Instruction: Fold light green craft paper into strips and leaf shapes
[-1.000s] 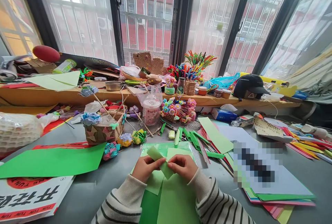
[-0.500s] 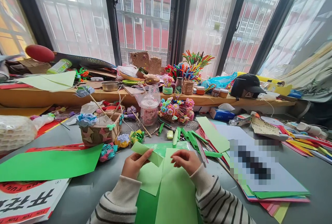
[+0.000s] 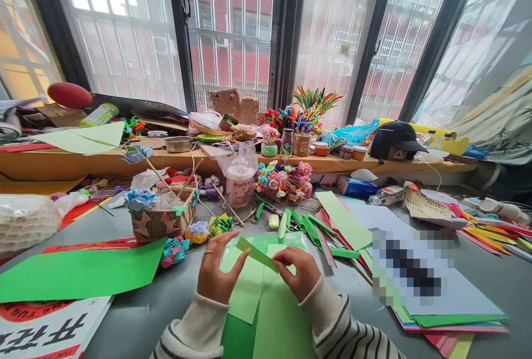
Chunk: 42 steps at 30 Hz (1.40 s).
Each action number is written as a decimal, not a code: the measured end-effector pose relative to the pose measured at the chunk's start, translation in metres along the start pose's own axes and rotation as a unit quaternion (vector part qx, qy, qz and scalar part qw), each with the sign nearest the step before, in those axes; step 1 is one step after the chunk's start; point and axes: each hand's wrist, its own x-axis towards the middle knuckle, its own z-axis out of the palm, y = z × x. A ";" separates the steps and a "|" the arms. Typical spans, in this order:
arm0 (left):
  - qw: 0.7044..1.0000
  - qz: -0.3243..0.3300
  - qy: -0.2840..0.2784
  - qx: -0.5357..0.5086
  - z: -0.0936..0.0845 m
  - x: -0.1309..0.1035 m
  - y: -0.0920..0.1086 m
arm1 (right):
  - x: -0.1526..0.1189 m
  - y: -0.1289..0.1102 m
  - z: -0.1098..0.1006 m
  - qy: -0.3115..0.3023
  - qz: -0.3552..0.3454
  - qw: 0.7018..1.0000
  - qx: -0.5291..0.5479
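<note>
A narrow light green paper strip (image 3: 256, 255) slants in the air between my hands. My right hand (image 3: 297, 271) pinches its lower right end. My left hand (image 3: 220, 267) is at the strip's upper left end, its thumb and fingers spread apart. Whether the left thumb touches the strip is hard to tell. Below lie light green sheets (image 3: 282, 320) on a darker green sheet (image 3: 236, 337). Folded green paper pieces (image 3: 307, 226) sit beyond my right hand.
A flower basket (image 3: 160, 218) and a lidded cup (image 3: 240, 181) stand behind my hands. Bright green paper (image 3: 83, 267) lies left, a stack of coloured sheets (image 3: 415, 265) right. A cluttered wooden ledge (image 3: 233, 162) runs below the windows.
My left hand has opened, its fingers lifting off the green paper. My right hand has moved slightly left and taken the paper's right end. The piece now looks narrower.
</note>
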 end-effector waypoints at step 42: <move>0.995 -0.054 -0.081 0.002 -0.003 0.000 -0.011 | 0.002 0.003 -0.010 0.047 0.053 0.994 0.083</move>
